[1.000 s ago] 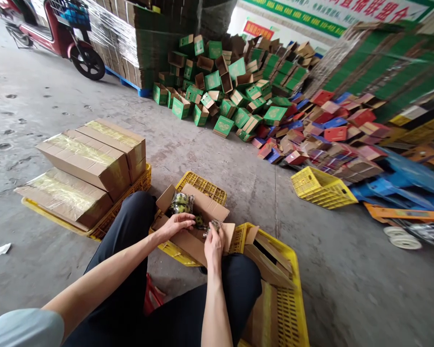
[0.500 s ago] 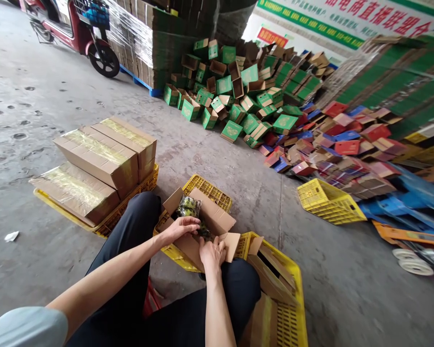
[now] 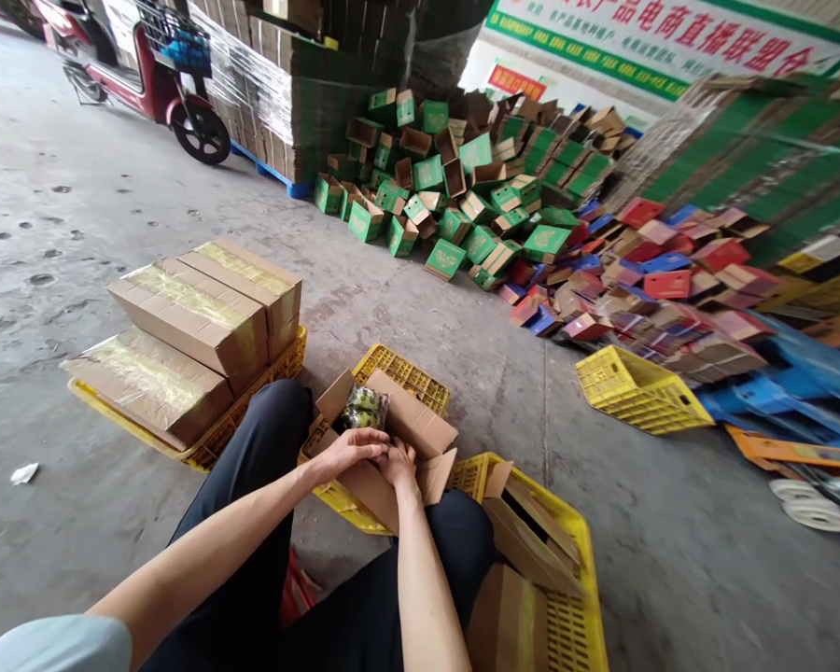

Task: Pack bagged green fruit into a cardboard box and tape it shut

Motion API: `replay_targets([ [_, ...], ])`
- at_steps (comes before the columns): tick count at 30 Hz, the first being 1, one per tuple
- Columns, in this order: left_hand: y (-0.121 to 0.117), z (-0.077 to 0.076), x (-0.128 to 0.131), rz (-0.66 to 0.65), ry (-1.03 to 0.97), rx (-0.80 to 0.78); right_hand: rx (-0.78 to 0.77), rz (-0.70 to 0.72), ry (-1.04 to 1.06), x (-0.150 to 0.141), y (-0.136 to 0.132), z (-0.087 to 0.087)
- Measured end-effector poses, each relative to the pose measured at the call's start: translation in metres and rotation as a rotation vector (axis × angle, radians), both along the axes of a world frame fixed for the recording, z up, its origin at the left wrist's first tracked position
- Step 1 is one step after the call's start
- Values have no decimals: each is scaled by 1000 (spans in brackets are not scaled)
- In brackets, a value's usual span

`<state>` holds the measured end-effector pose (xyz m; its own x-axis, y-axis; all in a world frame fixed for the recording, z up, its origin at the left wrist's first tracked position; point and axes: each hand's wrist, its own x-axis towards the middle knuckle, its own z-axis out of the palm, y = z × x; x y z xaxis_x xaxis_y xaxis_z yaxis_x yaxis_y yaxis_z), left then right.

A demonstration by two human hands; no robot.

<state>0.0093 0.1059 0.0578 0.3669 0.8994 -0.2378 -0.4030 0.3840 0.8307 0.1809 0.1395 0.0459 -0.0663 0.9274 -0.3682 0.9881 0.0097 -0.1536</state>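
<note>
One open carton (image 3: 392, 439) under two hands: left hand (image 3: 350, 451) and right hand (image 3: 400, 464) pinch its contents; three sealed cartons (image 3: 196, 317) nearby.

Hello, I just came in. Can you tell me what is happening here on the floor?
A person sits on the concrete floor with an open cardboard box on a yellow crate before the knees. The left hand and right hand meet inside the box, beside a green packet that lies in it. Taped cartons are stacked on another crate to the left. A pile of green boxes and red boxes lies farther back.
</note>
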Motion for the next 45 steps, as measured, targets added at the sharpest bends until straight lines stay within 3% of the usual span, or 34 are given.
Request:
replay_targets([
  [6,-3,0,-7,4,32,18,215,-288,423,8,-6,4],
  [10,-4,2,-6,20,40,56,325,-483,711,28,-24,15],
  [14,-7,3,3,34,-44,146,210,-719,1420,33,-51,29],
  [16,-9,2,8,32,-60,172,129,-721,1577,29,-59,35],
  [19,-9,1,11,28,-48,148,85,-666,1561,24,-63,40],
  [25,-5,-2,15,-16,-75,80,211,-679,1333,31,-54,35],
  [30,-6,-4,16,-75,-30,83,188,-656,1415,35,-49,25],
  [36,-3,-10,17,-50,112,96,284,-719,1391,42,-46,17],
  [40,-2,-12,16,-39,110,98,281,-739,1402,44,-47,19],
  [45,0,-12,10,26,134,177,255,-643,1370,41,-48,29],
])
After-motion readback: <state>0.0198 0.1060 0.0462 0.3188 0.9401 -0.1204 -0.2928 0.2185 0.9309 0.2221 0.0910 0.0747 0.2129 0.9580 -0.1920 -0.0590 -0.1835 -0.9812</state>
